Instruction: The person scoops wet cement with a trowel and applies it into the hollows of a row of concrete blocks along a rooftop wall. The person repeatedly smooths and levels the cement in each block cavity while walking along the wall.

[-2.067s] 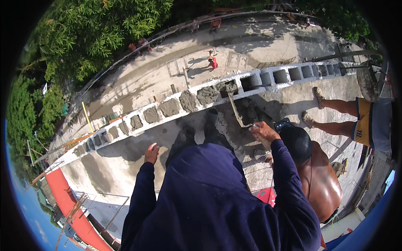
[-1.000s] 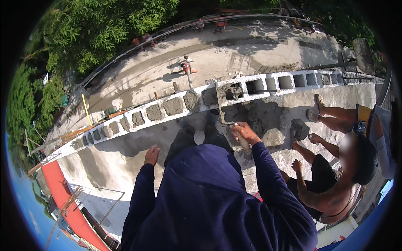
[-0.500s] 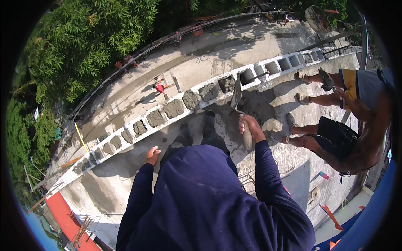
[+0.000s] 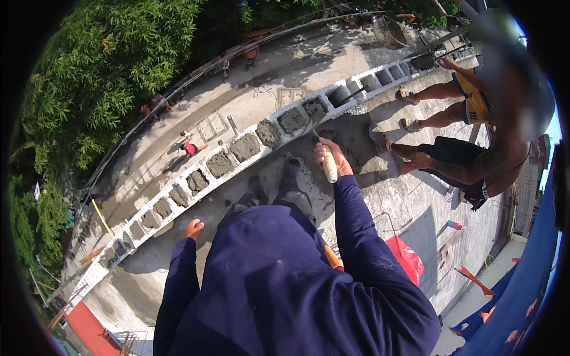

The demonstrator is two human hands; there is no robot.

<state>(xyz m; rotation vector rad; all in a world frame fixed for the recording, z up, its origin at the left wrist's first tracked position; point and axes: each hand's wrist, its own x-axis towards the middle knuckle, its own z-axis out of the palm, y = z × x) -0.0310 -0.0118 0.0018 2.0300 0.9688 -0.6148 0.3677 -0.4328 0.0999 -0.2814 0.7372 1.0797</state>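
Note:
My right hand (image 4: 332, 157) is closed round the pale handle of a trowel (image 4: 314, 121), its blade at the wall's near edge beside a mortar-filled cell. The wall (image 4: 261, 156) is a row of hollow concrete blocks from lower left to upper right. Wet grey mortar (image 4: 244, 147) fills several of its cells, while cells towards the upper right are hollow. My left hand (image 4: 193, 229) hangs near the wall's left part, holding nothing, fingers partly apart. Dark wet mortar (image 4: 350, 139) lies on the floor right of the trowel.
Two co-workers stand at the right, one in yellow shorts (image 4: 472, 101), one in black shorts (image 4: 451, 157). A thin rod (image 4: 356, 94) lies across the blocks. Beyond the wall, a concrete road (image 4: 190, 124) lies far below, with a person in red on it. A red bag (image 4: 407, 259) is beside my right arm.
The view has shifted. My right hand has brought the trowel down and left, from upright to low by the filled cells. A co-worker's arm now reaches to the wall's far right end.

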